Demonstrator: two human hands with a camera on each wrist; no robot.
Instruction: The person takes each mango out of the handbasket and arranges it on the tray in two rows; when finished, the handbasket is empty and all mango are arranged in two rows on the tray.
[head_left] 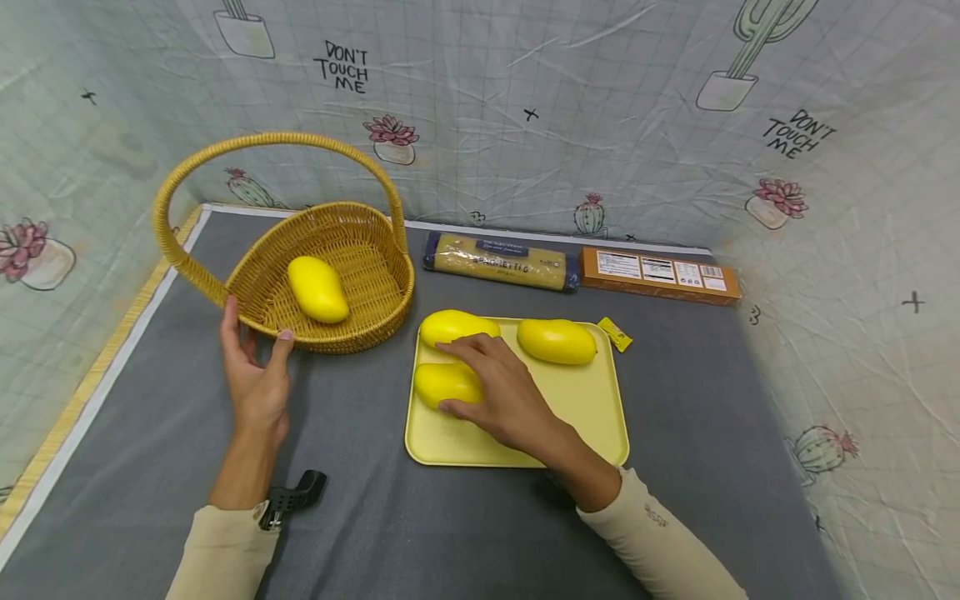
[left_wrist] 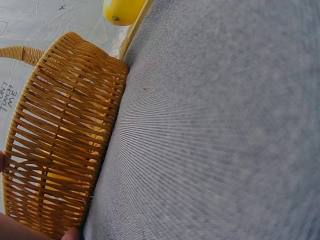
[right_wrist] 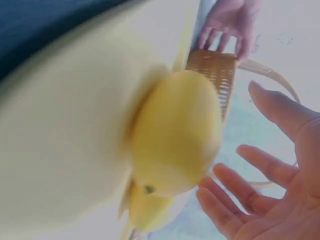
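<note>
My left hand [head_left: 258, 396] holds the near-left side of a yellow wicker basket [head_left: 375, 329], thumb at its rim and fingers against the outside. Inside lies one yellow mango [head_left: 318, 289]. In the left wrist view, fingertips touch the woven wall [left_wrist: 60, 130]. Over the left part of a pale yellow tray [head_left: 525, 454] reaches my right hand [head_left: 513, 400], fingers spread around the near mango [head_left: 444, 385]. The right wrist view shows a gap between those fingers and that mango [right_wrist: 175, 135]. Two more mangoes, back left [head_left: 453, 325] and back right [head_left: 557, 342], rest on the tray.
A spaghetti packet [head_left: 501, 262] and a brown box [head_left: 660, 277] lie along the back edge of the grey-covered table [head_left: 352, 500]. A small yellow sachet [head_left: 615, 334] sits by the tray's back-right corner. Printed curtains [head_left: 525, 108] stand behind and at the sides.
</note>
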